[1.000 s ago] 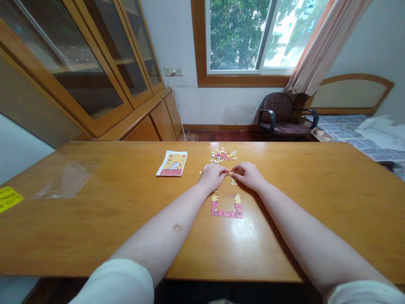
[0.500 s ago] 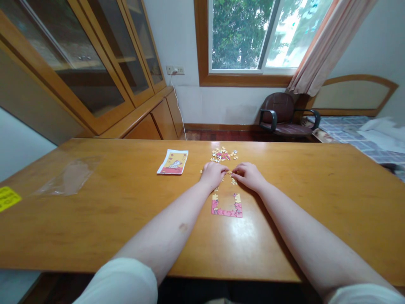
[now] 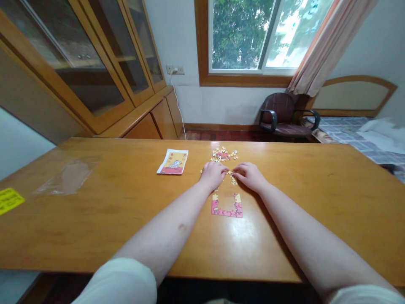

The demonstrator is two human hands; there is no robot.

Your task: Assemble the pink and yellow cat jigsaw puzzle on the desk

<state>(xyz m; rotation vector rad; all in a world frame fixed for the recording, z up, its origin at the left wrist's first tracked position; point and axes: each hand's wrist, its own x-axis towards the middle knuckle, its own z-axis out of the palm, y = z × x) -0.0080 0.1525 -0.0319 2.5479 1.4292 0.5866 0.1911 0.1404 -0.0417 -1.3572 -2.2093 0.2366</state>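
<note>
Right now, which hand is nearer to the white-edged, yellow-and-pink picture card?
Left. The left hand is to the right of the card, slightly closer to the person; the right hand is farther right, past the left one.

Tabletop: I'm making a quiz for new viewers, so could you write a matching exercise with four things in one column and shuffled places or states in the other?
1. loose pieces
2. picture card
3. plastic bag
4. joined pieces

A. transparent, far left
B. heaped beyond both hands
C. pink and yellow U
D. yellow and red, white-edged

1-B; 2-D; 3-A; 4-C
</note>
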